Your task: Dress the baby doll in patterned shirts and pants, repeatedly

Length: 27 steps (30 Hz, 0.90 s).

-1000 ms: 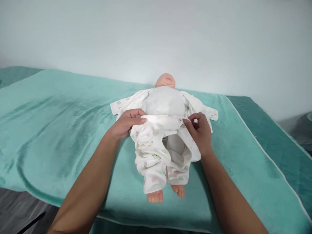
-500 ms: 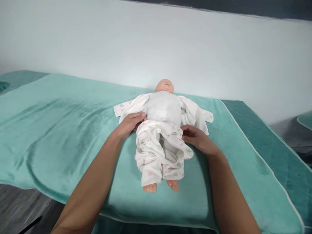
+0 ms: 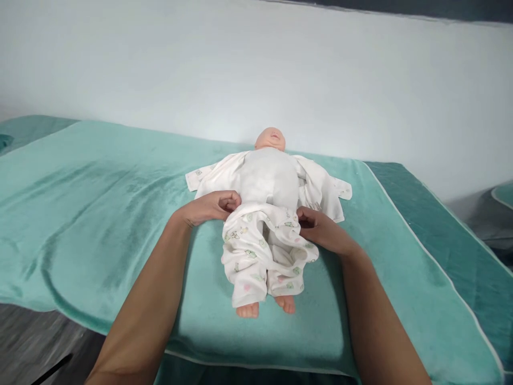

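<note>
A baby doll [image 3: 270, 139] lies on its back, its bare feet pointing toward me. Its torso is whitish grey, and an opened white jacket [image 3: 320, 187] spreads out on both sides, with printed cuffs at the ends of its sleeves. White printed baby pants [image 3: 245, 256] cover the legs up to the waist. On the left, my left hand [image 3: 212, 207] has its fingers curled at the waistband's side edge. My right hand [image 3: 320, 230] pinches the waistband on the opposite side; its fingertips are partly hidden by the cloth.
A green velvety sheet [image 3: 100, 214] covers the bed, with folds on the left. Behind the doll's head rises a white wall [image 3: 240, 69]. A darker green cover [image 3: 449, 251] shows along the right. Grey floor [image 3: 36, 342] is visible at the lower left.
My left hand has shifted slightly downward and its fingers have curled more at the waistband. The waistband's left side sits a little lower. My right hand stays nearly in place.
</note>
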Motion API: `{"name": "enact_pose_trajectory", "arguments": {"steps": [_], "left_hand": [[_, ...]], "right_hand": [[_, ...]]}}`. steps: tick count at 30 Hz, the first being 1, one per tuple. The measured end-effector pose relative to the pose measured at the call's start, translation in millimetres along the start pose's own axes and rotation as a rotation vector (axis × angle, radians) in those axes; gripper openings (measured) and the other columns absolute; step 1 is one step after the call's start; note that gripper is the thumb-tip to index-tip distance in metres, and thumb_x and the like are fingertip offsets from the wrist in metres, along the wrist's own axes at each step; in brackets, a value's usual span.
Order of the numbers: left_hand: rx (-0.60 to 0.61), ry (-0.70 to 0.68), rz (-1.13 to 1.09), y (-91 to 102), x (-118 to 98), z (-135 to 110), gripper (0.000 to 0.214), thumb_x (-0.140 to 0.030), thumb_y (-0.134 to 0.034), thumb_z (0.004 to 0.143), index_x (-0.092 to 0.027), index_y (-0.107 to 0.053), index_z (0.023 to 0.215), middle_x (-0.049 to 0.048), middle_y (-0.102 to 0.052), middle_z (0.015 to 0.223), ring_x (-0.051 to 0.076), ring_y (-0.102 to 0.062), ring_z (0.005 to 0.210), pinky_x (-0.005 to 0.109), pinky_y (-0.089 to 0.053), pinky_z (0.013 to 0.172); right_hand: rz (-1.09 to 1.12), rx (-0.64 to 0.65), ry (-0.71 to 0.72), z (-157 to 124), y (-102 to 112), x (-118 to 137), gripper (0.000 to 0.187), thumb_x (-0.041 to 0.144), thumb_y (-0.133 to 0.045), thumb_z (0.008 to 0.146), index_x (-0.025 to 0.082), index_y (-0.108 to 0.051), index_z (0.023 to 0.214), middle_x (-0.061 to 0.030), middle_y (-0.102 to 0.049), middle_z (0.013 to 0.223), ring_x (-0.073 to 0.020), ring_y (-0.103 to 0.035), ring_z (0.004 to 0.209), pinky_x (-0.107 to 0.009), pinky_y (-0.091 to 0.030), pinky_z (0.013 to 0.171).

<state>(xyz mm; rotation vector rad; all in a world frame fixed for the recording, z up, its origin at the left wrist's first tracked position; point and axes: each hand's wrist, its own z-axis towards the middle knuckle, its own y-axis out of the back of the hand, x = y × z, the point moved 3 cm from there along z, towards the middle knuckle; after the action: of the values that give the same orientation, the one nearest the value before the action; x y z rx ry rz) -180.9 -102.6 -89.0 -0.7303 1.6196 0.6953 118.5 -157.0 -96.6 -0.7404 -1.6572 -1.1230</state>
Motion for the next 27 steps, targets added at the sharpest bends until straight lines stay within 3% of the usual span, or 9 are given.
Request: {"name": "enact_pose_trajectory", "arguments": {"steps": [9, 16, 23, 27], "left_hand": [[-0.018, -0.074, -0.050, -3.4, 4, 1, 0.022, -0.019, -0.081, 0.066, -0.018, -0.068, 0.084, -0.0008, -0.065, 0.076, 0.010, -0.055, 0.065, 0.020, -0.042, 0.060], [0.073, -0.058, -0.008, -5.7, 6, 2, 0.019, -0.025, -0.084, 0.067, -0.016, -0.067, 0.068, -0.0017, -0.058, 0.068, 0.011, -0.051, 0.064, 0.023, -0.039, 0.061], [-0.143, -0.318, -0.105, -0.2, 7, 10, 0.015, -0.026, -0.083, 0.073, -0.017, -0.071, 0.075, 0.0023, -0.059, 0.092, 0.011, -0.052, 0.072, 0.025, -0.041, 0.064], [-0.312, -0.441, -0.135, 2.2, 9, 16, 0.016, -0.028, -0.084, 0.074, -0.019, -0.071, 0.078, 0.0066, -0.064, 0.113, 0.018, -0.060, 0.099, 0.028, -0.047, 0.086]], "right_hand": [[0.198, -0.227, 0.069, 3, -9, 3, 0.037, 0.038, -0.083, 0.070, 0.024, -0.053, 0.088, 0.0047, -0.064, 0.076, -0.0133, -0.053, 0.067, -0.025, -0.041, 0.060], [0.232, -0.374, 0.093, 2, -6, 8, 0.036, 0.047, -0.079, 0.072, 0.026, -0.057, 0.091, 0.0029, -0.065, 0.077, -0.0146, -0.054, 0.064, -0.027, -0.041, 0.058], [0.249, -0.625, 0.127, 7, -5, 4, 0.024, 0.042, -0.068, 0.080, 0.026, -0.054, 0.092, 0.0043, -0.060, 0.073, -0.0129, -0.049, 0.058, -0.026, -0.039, 0.054], [0.151, -0.760, 0.214, 11, -6, 3, 0.016, 0.035, -0.065, 0.082, 0.025, -0.059, 0.094, 0.0003, -0.065, 0.086, -0.0153, -0.058, 0.073, -0.028, -0.046, 0.064]]}}
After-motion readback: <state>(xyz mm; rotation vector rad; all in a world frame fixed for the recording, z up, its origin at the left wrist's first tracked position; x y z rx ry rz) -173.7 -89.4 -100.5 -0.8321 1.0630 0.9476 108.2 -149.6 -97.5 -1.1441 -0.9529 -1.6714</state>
